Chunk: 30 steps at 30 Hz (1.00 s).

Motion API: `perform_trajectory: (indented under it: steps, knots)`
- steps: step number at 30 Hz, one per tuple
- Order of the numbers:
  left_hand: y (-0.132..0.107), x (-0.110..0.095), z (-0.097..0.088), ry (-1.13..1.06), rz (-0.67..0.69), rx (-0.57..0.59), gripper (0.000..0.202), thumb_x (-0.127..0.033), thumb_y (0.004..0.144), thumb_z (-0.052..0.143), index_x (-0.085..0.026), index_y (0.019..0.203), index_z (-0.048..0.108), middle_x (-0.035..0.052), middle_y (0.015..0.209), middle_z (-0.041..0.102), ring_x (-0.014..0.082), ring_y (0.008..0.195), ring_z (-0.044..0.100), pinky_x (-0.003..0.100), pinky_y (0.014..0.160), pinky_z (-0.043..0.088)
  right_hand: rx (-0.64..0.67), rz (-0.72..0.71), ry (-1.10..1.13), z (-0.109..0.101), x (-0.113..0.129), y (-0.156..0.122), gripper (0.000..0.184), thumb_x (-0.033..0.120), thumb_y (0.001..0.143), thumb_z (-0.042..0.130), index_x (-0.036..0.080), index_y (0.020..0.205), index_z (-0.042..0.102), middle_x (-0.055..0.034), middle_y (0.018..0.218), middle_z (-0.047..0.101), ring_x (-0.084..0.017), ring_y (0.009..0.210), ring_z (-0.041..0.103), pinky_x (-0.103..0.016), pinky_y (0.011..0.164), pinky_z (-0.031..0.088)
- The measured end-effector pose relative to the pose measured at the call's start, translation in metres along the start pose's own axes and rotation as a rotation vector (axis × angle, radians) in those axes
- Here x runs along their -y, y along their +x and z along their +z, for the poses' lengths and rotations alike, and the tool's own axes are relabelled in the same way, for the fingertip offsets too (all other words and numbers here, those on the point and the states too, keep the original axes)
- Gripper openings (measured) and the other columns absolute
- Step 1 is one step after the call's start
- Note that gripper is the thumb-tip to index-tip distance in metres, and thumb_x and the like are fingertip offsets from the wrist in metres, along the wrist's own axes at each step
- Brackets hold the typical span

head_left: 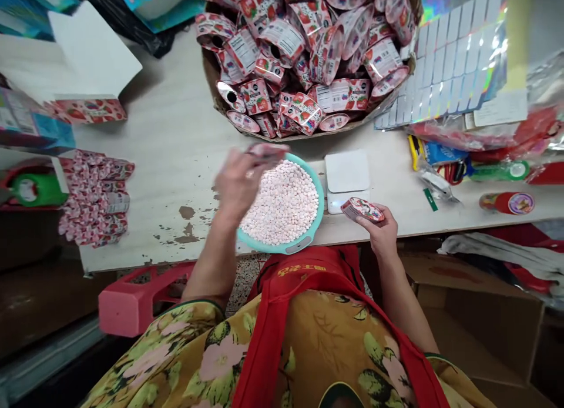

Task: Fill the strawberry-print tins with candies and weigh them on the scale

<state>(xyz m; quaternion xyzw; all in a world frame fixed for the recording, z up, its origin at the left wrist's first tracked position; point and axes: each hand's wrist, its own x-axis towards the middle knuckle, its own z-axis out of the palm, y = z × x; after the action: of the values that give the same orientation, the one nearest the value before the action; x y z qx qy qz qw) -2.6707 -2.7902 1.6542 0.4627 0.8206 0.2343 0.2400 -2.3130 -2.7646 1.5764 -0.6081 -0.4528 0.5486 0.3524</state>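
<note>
My left hand point(240, 181) is raised over the left rim of a teal bowl point(314, 228) filled with small pale pink candies point(284, 202). It is smeared by motion, and its fingers pinch a strawberry-printed packet point(267, 153). My right hand point(381, 228) holds another strawberry-printed packet point(362, 210) at the table's front edge, just in front of a small white scale point(347, 176).
A wide basket point(211, 73) of several empty strawberry packets stands at the back. Filled packets point(94, 196) are piled at the left. Holographic sticker sheets point(458, 61), tape rolls point(506, 203) and bags lie on the right. A pink stool point(132, 302) stands under the table.
</note>
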Motion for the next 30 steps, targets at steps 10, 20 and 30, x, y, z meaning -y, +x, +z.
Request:
perform_trajectory:
  steps: [10,20,30]
  knots:
    - [0.011,0.237,-0.028,0.259,-0.619,-0.091,0.064,-0.084,0.075,0.038,-0.021,0.076,0.051,0.0019,0.080,0.040,0.0236,0.090,0.043,0.037,0.079,0.026,0.111,-0.186,-0.144,0.062,0.013,0.055,0.053,0.042,0.060,0.088,0.022,0.105,0.069,-0.0042,0.108,0.072,-0.023,0.104,0.067,-0.041,0.099,0.053]
    - [-0.003,0.125,0.001,0.124,-0.193,-0.298,0.032,-0.040,0.092,0.053,-0.024,0.117,0.066,0.0069,0.110,0.065,0.0234,0.091,0.059,0.038,0.081,0.045,0.014,-0.224,-0.317,0.041,-0.008,0.104,0.070,0.045,0.058,0.086,0.020,0.120,0.064,-0.0098,0.128,0.064,-0.025,0.117,0.060,-0.044,0.104,0.049]
    - [0.129,-0.067,0.070,-0.047,0.199,-0.009,0.064,-0.053,0.087,0.068,-0.020,0.139,0.050,0.0134,0.130,0.055,0.0319,0.136,0.029,0.045,0.110,0.028,-0.219,-0.209,-0.290,-0.009,0.011,0.050,0.054,0.048,0.077,0.074,0.022,0.123,0.062,-0.0118,0.136,0.058,-0.023,0.117,0.060,-0.038,0.094,0.054]
